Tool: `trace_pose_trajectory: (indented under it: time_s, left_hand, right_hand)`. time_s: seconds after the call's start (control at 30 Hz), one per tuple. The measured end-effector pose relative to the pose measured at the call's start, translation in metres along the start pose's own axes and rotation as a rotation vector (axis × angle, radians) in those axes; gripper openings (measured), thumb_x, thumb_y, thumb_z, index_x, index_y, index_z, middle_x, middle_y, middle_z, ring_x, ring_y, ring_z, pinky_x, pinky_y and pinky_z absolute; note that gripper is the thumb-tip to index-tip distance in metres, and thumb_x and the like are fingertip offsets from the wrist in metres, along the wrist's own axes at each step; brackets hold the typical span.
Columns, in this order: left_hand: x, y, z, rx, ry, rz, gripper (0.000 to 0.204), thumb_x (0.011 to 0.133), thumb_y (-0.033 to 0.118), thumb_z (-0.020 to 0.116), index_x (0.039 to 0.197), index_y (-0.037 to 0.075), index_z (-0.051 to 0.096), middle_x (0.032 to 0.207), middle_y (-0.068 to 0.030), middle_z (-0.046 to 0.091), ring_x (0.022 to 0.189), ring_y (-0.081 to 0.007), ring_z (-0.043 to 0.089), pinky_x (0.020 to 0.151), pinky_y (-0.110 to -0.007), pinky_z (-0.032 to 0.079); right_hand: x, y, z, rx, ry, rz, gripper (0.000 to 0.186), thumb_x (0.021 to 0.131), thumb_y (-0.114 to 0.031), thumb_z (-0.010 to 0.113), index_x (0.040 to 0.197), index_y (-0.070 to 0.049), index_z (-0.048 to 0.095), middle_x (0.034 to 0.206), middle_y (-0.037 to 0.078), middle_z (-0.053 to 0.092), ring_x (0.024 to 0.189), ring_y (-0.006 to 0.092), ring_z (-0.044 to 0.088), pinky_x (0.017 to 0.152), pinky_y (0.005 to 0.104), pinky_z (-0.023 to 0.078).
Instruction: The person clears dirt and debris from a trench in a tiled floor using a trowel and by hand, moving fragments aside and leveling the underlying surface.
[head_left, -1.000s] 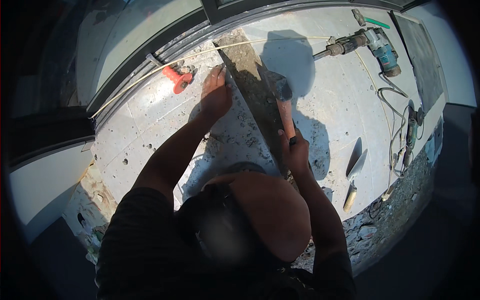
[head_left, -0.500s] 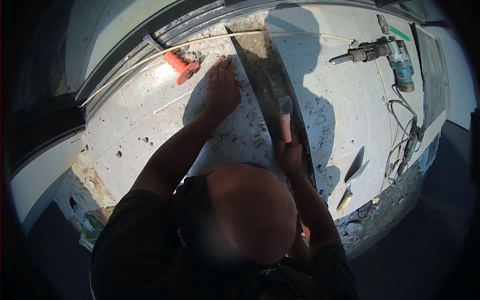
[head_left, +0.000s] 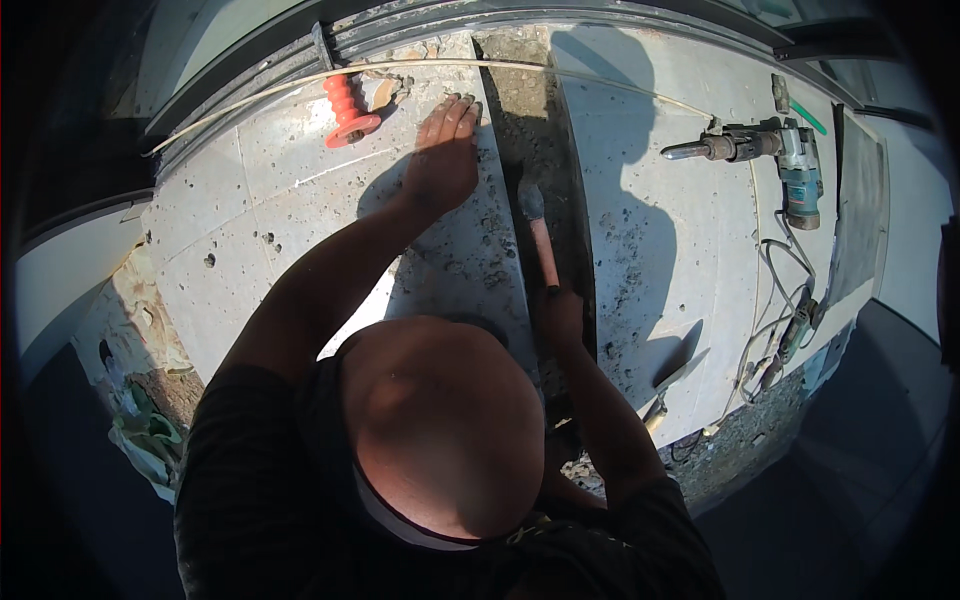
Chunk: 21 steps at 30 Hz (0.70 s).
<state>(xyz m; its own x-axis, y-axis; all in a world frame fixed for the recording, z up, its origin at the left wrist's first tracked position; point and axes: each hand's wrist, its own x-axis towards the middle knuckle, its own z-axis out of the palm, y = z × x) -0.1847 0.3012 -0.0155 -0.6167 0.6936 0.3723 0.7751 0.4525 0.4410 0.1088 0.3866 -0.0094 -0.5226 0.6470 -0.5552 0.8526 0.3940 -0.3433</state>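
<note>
My left hand [head_left: 443, 155] lies flat on the pale, pitted slab [head_left: 330, 225], fingers stretched out and beside the slab's edge. My right hand [head_left: 560, 318] grips the handle of a hammer [head_left: 542, 250] with a dark, dusty head. The hammer's head is over the dark gap [head_left: 545, 140] between two slabs, close to the left slab's edge; whether it touches is unclear. Beyond my left hand rests a chisel [head_left: 345, 110] with a ribbed orange-red grip and round hand guard.
On the right slab lie a teal power hammer [head_left: 797, 170] with a pointed bit, its cable [head_left: 795, 260], a green-handled hammer [head_left: 782, 95] and a trowel [head_left: 672, 385]. A thin pale rod [head_left: 430, 64] crosses the far side before a dark frame rail [head_left: 600, 18]. Rubble [head_left: 740, 455] borders the near right.
The hammer has shifted left within the gap, towards the left slab's edge. My left hand remains flat on the slab. The view itself has moved slightly.
</note>
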Motion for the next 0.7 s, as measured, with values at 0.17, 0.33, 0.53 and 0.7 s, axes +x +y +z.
trace_pose_trajectory:
  time_s: [0.17,0.33,0.53,0.7]
  left_hand:
    - [-0.01,-0.007,-0.003,0.056,0.008,-0.019,0.047,0.091,0.006,0.056,0.137,0.001,0.05,0.14,-0.0182,0.051,0.138,-0.0374,0.044,0.114,-0.05,0.033]
    - [-0.004,-0.003,-0.003,0.067,-0.013,-0.019,0.045,0.093,0.008,0.056,0.137,0.001,0.05,0.139,-0.0186,0.051,0.138,-0.0371,0.044,0.114,-0.05,0.034]
    - [-0.006,-0.005,0.0,0.098,-0.013,-0.035,0.044,0.094,0.009,0.055,0.137,0.001,0.05,0.14,-0.0179,0.051,0.138,-0.037,0.044,0.114,-0.05,0.034]
    - [-0.013,-0.01,-0.001,0.09,-0.027,-0.042,0.044,0.095,0.01,0.054,0.137,0.001,0.05,0.142,-0.0166,0.05,0.139,-0.0357,0.043,0.114,-0.049,0.034]
  right_hand:
    - [-0.012,-0.043,-0.05,0.347,0.154,-0.167,0.032,0.095,-0.025,0.061,0.095,0.007,0.062,0.07,0.023,0.065,0.068,0.0438,0.069,0.062,0.048,0.05]
    - [-0.011,-0.052,-0.056,0.623,0.303,-0.225,0.032,0.094,-0.024,0.062,0.094,0.008,0.061,0.068,0.024,0.064,0.068,0.0455,0.068,0.059,0.0482,0.05]
    - [0.004,-0.019,-0.023,0.202,0.078,-0.058,0.027,0.09,-0.02,0.061,0.09,0.007,0.062,0.073,0.029,0.065,0.076,0.0471,0.069,0.062,0.051,0.052]
    - [-0.019,-0.066,-0.065,0.412,0.189,-0.185,0.024,0.094,-0.019,0.061,0.088,0.004,0.059,0.067,0.014,0.062,0.06,0.0174,0.06,0.057,0.0394,0.046]
